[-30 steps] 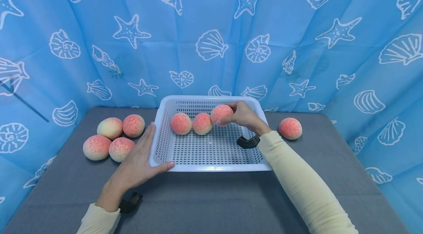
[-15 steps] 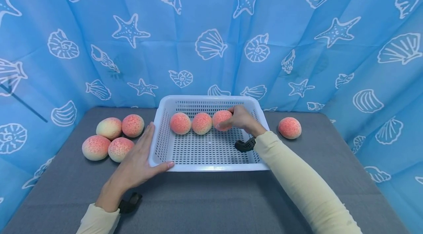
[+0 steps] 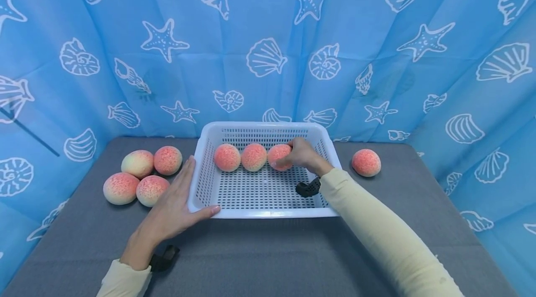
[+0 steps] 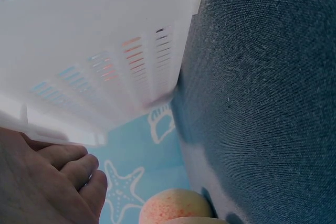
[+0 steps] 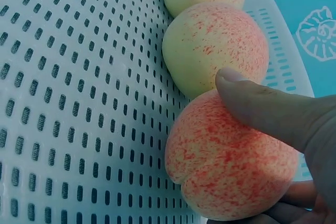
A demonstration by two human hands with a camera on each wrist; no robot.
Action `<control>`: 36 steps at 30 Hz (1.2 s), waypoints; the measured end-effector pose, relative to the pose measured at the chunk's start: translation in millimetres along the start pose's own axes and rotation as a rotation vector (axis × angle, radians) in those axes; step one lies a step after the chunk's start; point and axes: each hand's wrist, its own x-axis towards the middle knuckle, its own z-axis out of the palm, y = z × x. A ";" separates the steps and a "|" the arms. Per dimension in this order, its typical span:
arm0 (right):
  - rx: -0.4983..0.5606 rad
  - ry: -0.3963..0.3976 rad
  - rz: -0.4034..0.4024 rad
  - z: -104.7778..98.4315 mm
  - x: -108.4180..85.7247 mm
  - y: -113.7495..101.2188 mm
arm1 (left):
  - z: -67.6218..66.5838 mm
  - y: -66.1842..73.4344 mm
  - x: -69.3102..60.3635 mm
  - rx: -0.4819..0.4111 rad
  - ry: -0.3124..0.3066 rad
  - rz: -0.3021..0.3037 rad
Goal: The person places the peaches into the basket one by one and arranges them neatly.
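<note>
In the head view, my right hand (image 3: 302,155) grips a peach (image 3: 279,156) inside the white perforated basket (image 3: 268,213), near its back wall. Beside that peach, to its left, two more peaches, a middle one (image 3: 254,157) and a left one (image 3: 227,157), sit in a row. The right wrist view shows the thumb (image 5: 262,103) over the top of the held peach (image 5: 231,161) and fingers partly hidden behind it. My left hand (image 3: 173,204) rests against the basket's left rim, its fingers extended along the side and its thumb on the front rim.
Several peaches, one of them a pale-sided peach (image 3: 120,188), are grouped on the grey cloth left of the basket. A lone peach (image 3: 366,163) lies to its right. A blue shell-patterned curtain (image 3: 268,55) hangs behind the table (image 3: 268,259).
My right hand has lowered the peach onto the basket floor, to the right end of the row. My left hand has stayed at the basket's left rim.
</note>
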 end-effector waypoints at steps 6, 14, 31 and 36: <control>-0.066 -0.012 0.010 -2.9 -0.5 -0.1 | 0.4 0.2 0.3 -0.010 0.004 0.002; -0.088 -0.030 -0.008 -12.4 -3.4 1.9 | 1.8 -0.3 0.0 -0.004 0.006 0.002; -0.069 0.057 -0.021 0.2 -0.7 -4.0 | -0.1 -1.8 -0.4 -0.009 0.016 0.005; -0.098 0.076 -0.009 -3.6 -3.1 -3.7 | 0.9 -1.4 -0.9 -0.020 0.014 0.023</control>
